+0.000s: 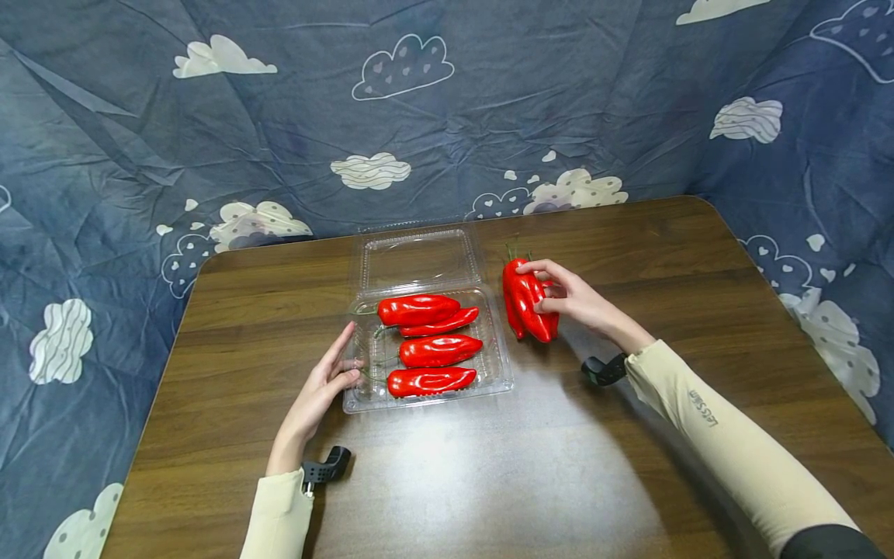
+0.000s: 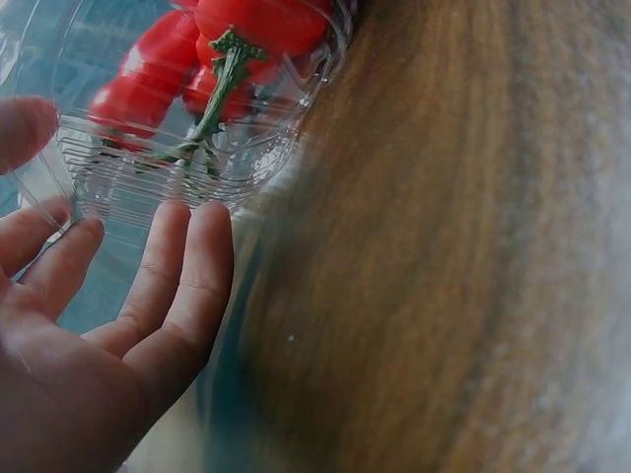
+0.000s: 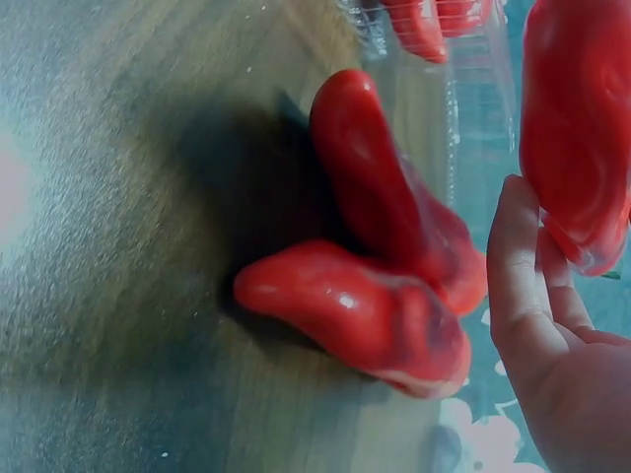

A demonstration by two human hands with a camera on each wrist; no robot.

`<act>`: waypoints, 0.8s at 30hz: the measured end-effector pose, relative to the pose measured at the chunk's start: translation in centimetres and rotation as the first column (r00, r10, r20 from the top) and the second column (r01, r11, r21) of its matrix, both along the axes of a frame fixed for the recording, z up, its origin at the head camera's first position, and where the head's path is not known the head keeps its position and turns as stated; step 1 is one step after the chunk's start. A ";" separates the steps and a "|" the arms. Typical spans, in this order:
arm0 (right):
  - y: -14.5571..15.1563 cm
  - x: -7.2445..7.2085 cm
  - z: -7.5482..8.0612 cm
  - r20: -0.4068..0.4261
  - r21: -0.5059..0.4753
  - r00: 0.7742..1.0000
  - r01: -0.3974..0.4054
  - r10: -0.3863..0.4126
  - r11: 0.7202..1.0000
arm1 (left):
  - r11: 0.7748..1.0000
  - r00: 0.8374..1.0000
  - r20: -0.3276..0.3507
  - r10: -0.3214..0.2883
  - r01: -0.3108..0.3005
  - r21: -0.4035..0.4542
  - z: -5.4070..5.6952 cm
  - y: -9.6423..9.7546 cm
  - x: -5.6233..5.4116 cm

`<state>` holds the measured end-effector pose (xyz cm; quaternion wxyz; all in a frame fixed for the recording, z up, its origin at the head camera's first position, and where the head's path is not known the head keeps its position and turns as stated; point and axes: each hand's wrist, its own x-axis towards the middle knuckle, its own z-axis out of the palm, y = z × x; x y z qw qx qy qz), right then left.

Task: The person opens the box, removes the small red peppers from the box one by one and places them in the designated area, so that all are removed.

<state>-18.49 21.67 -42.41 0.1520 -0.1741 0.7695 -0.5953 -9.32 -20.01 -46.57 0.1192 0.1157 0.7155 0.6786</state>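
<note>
My right hand holds a long red pepper between thumb and fingers, to the right of the container. Two more red peppers lie beneath it on the table, one slanting and the other with its end against it. A clear plastic container has several red peppers inside, including one near its front, stems toward the left. At the container's left side, my left hand touches the wall with mostly extended fingers. The thumb sits by the rim.
The container's clear lid lies folded back behind it toward the table's far edge. All of this stands on a brown wooden table. A blue cloth with cloud patterns hangs behind and beside the table.
</note>
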 end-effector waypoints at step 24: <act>2.3 -0.1 -0.5 -0.059 -0.002 0.988 0.139 -0.139 0.990 | 1.000 0.999 0.041 0.006 -0.007 0.005 -0.1 0.0 0.1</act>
